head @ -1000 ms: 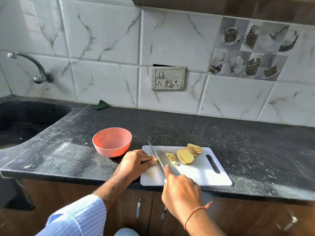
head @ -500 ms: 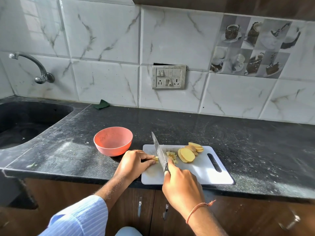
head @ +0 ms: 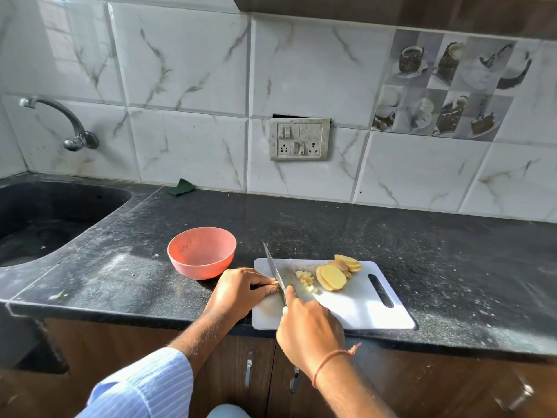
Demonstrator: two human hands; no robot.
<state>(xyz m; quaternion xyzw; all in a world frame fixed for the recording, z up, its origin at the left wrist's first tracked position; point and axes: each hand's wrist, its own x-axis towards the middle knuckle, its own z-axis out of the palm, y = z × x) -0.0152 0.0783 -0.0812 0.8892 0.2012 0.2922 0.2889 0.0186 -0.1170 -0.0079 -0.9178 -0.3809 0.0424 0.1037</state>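
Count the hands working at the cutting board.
2. The left hand pinches a potato piece on the cutting board; the right hand grips the knife beside it.

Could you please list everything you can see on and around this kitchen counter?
Cutting board: one, white, at the counter's front edge.
Knife: one, steel blade, over the board's left end.
Potato piece: one, pale yellow, on the board, left of the blade.
Diced potato: small heap, pale yellow, mid-board.
Potato slices: several, yellow, right of the dice.
Bowl: one, coral pink, left of the board.
Counter: one, black.
Sink: one, black, far left.
Tap: one, metal, on the wall above the sink.
Scrub pad: one, green, against the wall.
Switch panel: one, grey-white, on the tiles.
Left hand: pinches the potato piece.
Right hand: grips the knife.
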